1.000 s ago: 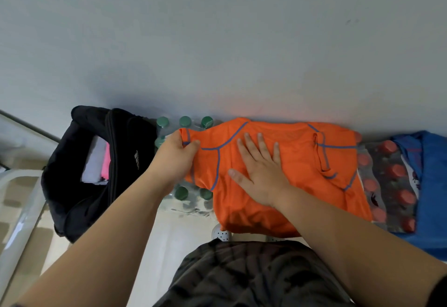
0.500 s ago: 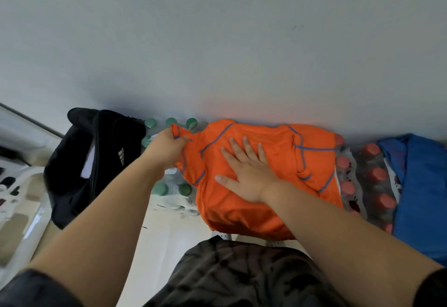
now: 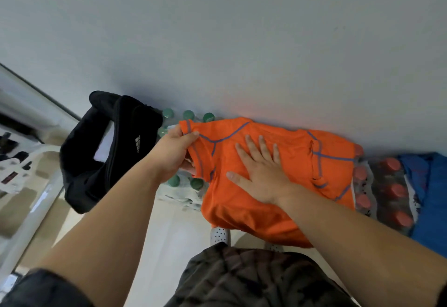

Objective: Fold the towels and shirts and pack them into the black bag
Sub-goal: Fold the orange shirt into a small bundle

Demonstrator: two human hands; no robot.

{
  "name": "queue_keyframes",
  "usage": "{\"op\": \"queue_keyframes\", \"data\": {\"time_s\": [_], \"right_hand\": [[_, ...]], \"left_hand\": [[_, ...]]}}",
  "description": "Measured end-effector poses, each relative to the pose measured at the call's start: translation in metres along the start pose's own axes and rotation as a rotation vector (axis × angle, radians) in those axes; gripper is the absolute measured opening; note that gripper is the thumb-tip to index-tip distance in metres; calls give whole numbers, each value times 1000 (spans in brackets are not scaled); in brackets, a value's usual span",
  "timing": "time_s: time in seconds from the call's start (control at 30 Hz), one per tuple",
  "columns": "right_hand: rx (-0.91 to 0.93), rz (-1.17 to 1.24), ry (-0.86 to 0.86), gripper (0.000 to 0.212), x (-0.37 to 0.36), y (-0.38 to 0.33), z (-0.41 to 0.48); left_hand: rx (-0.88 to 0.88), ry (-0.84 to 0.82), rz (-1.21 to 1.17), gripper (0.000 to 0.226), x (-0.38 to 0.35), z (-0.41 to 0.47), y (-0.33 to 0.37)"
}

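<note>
The orange shirt [image 3: 242,210] lay spread over shrink-wrapped bottle packs [image 3: 396,190] against the wall, which apparently served as a makeshift folding surface. Left of it the black bag [image 3: 96,173] stood unzipped, its mouth gaping, so a folded piece could likely go straight in. Something white [image 3: 104,147] showed inside, its kind unclear. The right hand [image 3: 261,173] lay flat, fingers [image 3: 262,144] straight and spread, pinning the shirt's middle as an anchor. The left hand [image 3: 174,154] curled round the sleeve, thumb pinching the hem, seemingly ready to fold it inward.
</note>
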State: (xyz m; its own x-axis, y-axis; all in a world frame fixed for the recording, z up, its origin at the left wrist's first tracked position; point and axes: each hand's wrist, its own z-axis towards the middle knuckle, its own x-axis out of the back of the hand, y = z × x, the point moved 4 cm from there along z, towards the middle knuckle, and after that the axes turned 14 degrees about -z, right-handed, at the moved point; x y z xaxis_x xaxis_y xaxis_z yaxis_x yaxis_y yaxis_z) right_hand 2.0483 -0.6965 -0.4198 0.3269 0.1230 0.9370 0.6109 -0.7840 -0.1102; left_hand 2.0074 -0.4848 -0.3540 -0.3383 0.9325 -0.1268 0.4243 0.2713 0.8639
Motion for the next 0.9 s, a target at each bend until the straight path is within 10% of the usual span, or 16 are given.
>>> {"op": "queue_keyframes", "data": {"time_s": [0.2,0.47,0.63,0.77,0.9], "right_hand": [[-18,301,111,111,16,17,-11],[-320,44,577,51,43,114,-55],[-580,-28,338,53,42,196,-65],[-578,-49,157,57,35,218,-55],[-579,66,154,47,33,217,-46]], "left_hand": [[45,-20,162,14,-79,5,3],[136,-94,483,33,-121,28,5],[-203,82,867,35,-85,65,27],[-83,-17,1174,80,-80,91,12],[-40,-23,1281,73,-84,102,7]]}}
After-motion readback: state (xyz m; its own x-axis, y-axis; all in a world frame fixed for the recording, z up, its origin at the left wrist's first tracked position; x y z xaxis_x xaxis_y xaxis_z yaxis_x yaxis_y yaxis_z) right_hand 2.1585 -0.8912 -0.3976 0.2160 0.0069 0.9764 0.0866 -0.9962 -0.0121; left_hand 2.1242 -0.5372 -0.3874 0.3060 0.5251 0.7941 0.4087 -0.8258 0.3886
